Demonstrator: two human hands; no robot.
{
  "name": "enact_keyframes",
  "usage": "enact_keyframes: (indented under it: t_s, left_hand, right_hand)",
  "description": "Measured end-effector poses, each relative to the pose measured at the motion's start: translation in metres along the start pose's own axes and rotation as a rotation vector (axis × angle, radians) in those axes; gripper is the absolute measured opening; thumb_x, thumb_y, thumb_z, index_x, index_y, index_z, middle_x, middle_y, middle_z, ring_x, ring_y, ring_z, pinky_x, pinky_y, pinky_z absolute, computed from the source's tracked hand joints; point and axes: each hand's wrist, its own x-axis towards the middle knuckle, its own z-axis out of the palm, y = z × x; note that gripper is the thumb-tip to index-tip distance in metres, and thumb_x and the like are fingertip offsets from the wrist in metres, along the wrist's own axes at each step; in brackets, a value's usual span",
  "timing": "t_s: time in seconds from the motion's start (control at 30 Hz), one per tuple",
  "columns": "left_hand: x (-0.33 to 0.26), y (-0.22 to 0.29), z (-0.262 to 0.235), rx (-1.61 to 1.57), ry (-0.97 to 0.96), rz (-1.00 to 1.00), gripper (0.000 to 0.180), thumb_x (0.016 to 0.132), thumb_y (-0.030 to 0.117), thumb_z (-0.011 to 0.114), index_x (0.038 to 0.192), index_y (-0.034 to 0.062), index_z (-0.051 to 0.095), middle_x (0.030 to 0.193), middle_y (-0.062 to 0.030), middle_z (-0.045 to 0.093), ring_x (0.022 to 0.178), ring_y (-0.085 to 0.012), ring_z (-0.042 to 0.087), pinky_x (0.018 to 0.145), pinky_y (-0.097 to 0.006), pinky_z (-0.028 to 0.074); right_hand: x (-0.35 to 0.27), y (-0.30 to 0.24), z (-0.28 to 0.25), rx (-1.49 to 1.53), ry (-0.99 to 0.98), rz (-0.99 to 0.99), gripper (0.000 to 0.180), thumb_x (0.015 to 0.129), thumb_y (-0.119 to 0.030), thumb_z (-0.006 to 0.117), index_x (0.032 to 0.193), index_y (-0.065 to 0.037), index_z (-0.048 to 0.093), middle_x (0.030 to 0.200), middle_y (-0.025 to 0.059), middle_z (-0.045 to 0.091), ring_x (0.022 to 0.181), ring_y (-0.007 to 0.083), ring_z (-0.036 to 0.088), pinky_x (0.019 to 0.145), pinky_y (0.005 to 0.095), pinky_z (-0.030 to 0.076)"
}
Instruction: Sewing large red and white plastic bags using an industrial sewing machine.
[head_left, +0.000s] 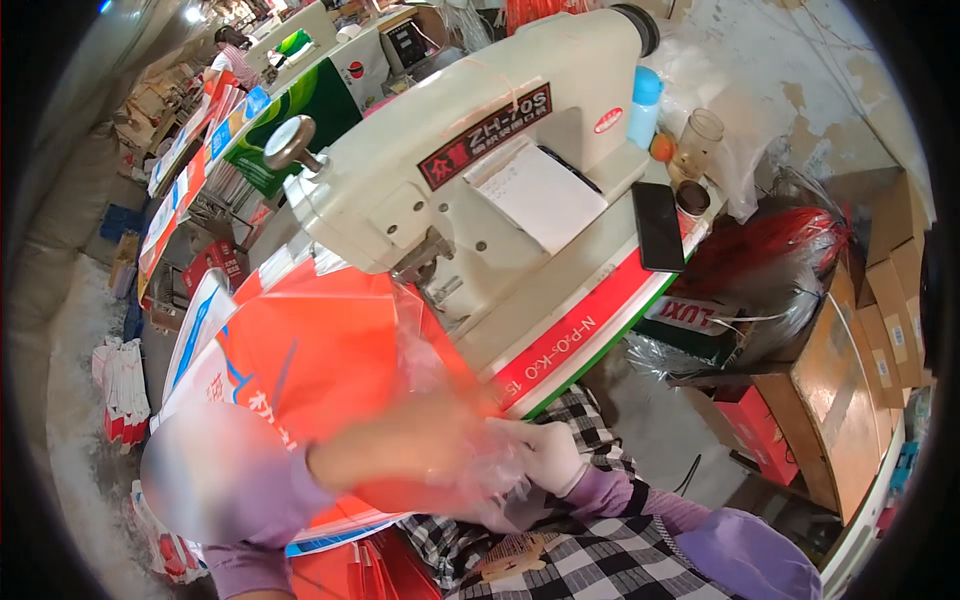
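Plastic film point(500, 465), clear, thin and crumpled, lies between the hands above checked cloth point(640, 560); the left hand point(435, 440) is blurred, the white-gloved right hand point(555, 458) touches the film, and whether either grips cannot be told. Beyond: a smooth orange bag point(310, 340), a rounded cream sewing machine point(450, 100), a flat black phone point(657, 225), a cylindrical blue bottle point(645, 105)
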Motion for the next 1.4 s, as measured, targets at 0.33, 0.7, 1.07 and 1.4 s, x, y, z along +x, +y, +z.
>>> enact_keyframes:
  t_s: [0.33,0.7,1.07,1.4]
  left_hand:
    - [-0.172,-0.033,-0.030,1.344,0.280,-0.266,0.021,0.087,0.028,0.061,0.099,0.0151,0.071,0.063,-0.0051,0.062,0.057,-0.0256,0.061,0.059,-0.038,0.049]
    - [-0.052,0.053,0.110,-0.998,0.903,-0.307,0.020,0.094,0.013,0.057,0.108,0.0016,0.066,0.092,-0.0043,0.071,0.082,-0.0177,0.066,0.075,-0.031,0.050]
    - [-0.003,0.089,0.057,0.850,-0.333,0.005,0.006,0.074,0.010,0.058,0.071,0.0047,0.059,0.065,-0.0099,0.062,0.057,-0.0280,0.064,0.049,-0.042,0.048]
    - [0.011,0.099,0.057,0.911,-0.475,-0.113,0.022,0.085,0.015,0.054,0.104,0.0047,0.060,0.080,-0.0126,0.066,0.079,-0.0300,0.067,0.068,-0.043,0.052]
  right_hand:
    - [0.143,0.017,0.039,0.020,0.063,-0.158,0.033,0.092,-0.028,0.054,0.118,-0.010,0.064,0.089,0.0207,0.066,0.089,0.0359,0.064,0.079,0.0413,0.051]
    - [0.028,-0.033,0.060,1.195,-0.334,0.475,0.045,0.102,-0.037,0.040,0.128,-0.003,0.052,0.126,0.0050,0.057,0.114,0.0160,0.055,0.099,0.0326,0.042]
    - [-0.042,-0.047,0.015,0.266,-0.116,0.074,0.066,0.076,-0.002,0.051,0.141,-0.002,0.036,0.101,0.0267,0.065,0.092,0.0380,0.066,0.083,0.0398,0.053]
    - [-0.026,-0.058,0.005,-0.222,-0.195,0.128,0.064,0.084,-0.011,0.056,0.145,-0.009,0.035,0.075,0.0257,0.063,0.071,0.0392,0.065,0.066,0.0460,0.052]
